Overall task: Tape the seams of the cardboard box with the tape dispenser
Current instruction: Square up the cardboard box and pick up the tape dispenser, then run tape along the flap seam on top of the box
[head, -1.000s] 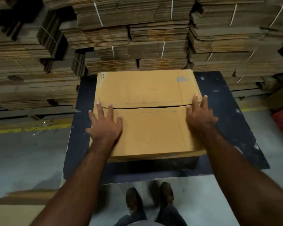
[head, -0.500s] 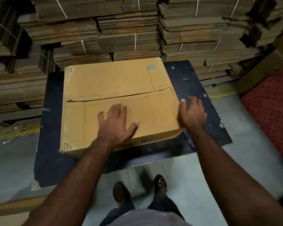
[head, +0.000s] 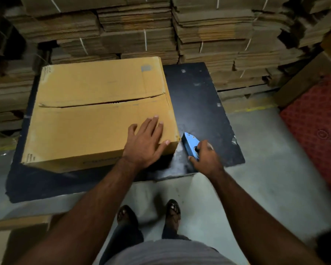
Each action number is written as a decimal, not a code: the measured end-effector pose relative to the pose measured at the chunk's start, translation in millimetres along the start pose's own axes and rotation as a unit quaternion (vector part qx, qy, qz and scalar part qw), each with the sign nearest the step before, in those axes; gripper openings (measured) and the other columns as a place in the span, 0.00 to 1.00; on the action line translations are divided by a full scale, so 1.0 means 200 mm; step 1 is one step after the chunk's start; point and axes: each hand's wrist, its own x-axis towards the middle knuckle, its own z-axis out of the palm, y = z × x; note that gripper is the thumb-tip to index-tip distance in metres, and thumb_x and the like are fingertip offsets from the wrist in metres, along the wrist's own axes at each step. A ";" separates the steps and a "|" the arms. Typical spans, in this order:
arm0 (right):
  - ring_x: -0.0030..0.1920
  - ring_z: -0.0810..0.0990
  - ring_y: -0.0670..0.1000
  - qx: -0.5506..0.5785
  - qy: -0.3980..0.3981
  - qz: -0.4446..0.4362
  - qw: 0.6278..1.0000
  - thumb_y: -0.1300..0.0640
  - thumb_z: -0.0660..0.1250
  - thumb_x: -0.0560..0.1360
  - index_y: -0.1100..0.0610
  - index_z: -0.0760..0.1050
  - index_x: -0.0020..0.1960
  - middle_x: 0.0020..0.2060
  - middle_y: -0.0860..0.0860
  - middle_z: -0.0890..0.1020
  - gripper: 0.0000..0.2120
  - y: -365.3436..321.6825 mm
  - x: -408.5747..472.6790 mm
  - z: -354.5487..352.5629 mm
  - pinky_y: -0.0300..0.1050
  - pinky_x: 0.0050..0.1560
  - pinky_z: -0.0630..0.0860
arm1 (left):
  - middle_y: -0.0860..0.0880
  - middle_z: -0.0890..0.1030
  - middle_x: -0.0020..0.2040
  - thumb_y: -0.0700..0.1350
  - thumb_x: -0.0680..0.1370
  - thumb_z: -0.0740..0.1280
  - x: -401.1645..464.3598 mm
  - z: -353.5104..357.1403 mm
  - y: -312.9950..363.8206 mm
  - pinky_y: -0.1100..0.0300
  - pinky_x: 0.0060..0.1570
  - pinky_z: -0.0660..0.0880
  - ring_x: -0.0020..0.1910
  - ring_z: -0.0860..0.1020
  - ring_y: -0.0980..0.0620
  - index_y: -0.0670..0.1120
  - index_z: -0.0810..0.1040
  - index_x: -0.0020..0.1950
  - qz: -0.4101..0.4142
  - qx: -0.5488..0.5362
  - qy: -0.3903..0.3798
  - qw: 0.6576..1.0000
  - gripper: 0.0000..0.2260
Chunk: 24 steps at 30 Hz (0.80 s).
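One cardboard box (head: 96, 115) and one blue tape dispenser (head: 189, 145) on one dark counter (head: 197, 104). Left hand (head: 145, 140) lies flat, fingers straight, on the box top near its front right corner. Right hand (head: 203, 156) grips the dispenser just beside that corner, on the counter. Box occupies the counter's left part; bare counter to its right. Top flaps closed, centre seam slightly gaping, no tape visible. Bundled flat cardboard stacks (head: 141, 35) stand behind.

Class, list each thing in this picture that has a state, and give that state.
Cardboard box: flaps folded down, centre seam untaped, slightly gaping.
Tape dispenser: gripped, beside the box's near right corner.
Left hand: flat on the box top.
Right hand: gripping the dispenser.
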 end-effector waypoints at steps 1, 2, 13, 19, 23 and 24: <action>0.53 0.77 0.63 0.000 -0.004 -0.006 1.000 0.55 0.73 0.71 0.61 0.66 0.56 0.52 0.59 0.78 0.21 0.00 0.02 0.01 0.53 0.50 0.75 | 0.46 0.59 0.79 0.63 0.81 0.49 0.00 0.00 0.01 0.41 0.66 0.61 0.76 0.59 0.47 0.46 0.63 0.76 -0.006 0.002 -0.004 1.000 0.30; 0.54 0.77 0.63 -0.001 -0.011 -0.006 1.000 0.57 0.73 0.70 0.61 0.65 0.58 0.52 0.60 0.78 0.22 0.00 0.04 0.01 0.53 0.50 0.76 | 0.46 0.59 0.79 0.64 0.81 0.49 0.00 0.00 0.02 0.40 0.67 0.61 0.76 0.59 0.47 0.46 0.63 0.76 -0.012 -0.001 -0.012 1.000 0.30; 0.40 0.79 0.52 0.217 -0.055 0.092 0.970 0.61 0.73 0.68 0.53 0.69 0.66 0.47 0.55 0.81 0.28 -0.02 0.33 -0.48 0.43 0.39 0.75 | 0.47 0.80 0.50 0.67 0.78 0.49 0.14 -0.20 0.11 0.44 0.59 0.73 0.53 0.77 0.45 0.47 0.76 0.50 -0.188 -0.384 0.042 0.903 0.27; 0.44 0.80 0.51 0.373 -0.055 -0.024 0.926 0.67 0.61 0.69 0.57 0.76 0.60 0.52 0.57 0.83 0.21 -0.42 0.36 -0.85 0.41 0.40 0.75 | 0.46 0.82 0.53 0.61 0.82 0.54 0.40 -0.49 0.12 0.48 0.51 0.79 0.50 0.81 0.47 0.47 0.75 0.61 -0.309 -0.626 0.058 0.713 0.21; 0.40 0.76 0.47 0.404 -0.065 -0.076 0.909 0.63 0.59 0.67 0.60 0.75 0.56 0.44 0.51 0.79 0.18 -0.71 0.31 -0.92 0.33 0.34 0.72 | 0.42 0.83 0.44 0.61 0.83 0.52 0.49 -0.67 0.05 0.54 0.42 0.78 0.40 0.82 0.46 0.40 0.79 0.53 -0.319 -0.717 0.071 0.615 0.26; 0.42 0.77 0.47 0.402 -0.069 -0.094 0.908 0.58 0.62 0.67 0.58 0.75 0.55 0.45 0.50 0.79 0.17 -0.76 0.30 -0.91 0.34 0.37 0.73 | 0.42 0.82 0.41 0.61 0.83 0.52 0.48 -0.70 0.03 0.54 0.41 0.77 0.38 0.81 0.45 0.40 0.79 0.48 -0.322 -0.731 0.070 0.598 0.28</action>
